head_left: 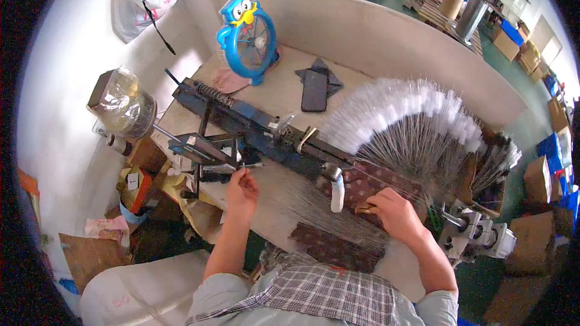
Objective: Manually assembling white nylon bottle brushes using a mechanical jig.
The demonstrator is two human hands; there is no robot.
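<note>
- Across the table (270, 196), one long dark metal bar (244, 116) lies slantwise; its long axis runs from the far left toward the near right, and one coil spring (212, 93) lies along its far-left part.
- At the person's left, the left hand (243, 188) has its fingers curled, thumb and forefinger close together at the near end of one small metal frame (205, 148); whether they grip anything cannot be told.
- At the person's right, the right hand (394, 212) pinches one small brass-coloured piece (364, 209) above the table, on the near side of the bar. The piece pokes out leftward from the fingertips, its long axis roughly left to right.
- Between the hands, one white handle (337, 197) hangs from the bar, pointing toward the person.
- Below the handle, thin wires (329, 216), too many to count, lie loose; beyond the bar, one wide fan of white-tipped wires (417, 108) spreads out.
- Around these stand two motors, one at the left (127, 108) in clear plastic, one at the right (483, 234).
- Toward the far edge are one phone (314, 90) and one blue duck-headed fan (248, 42).
</note>
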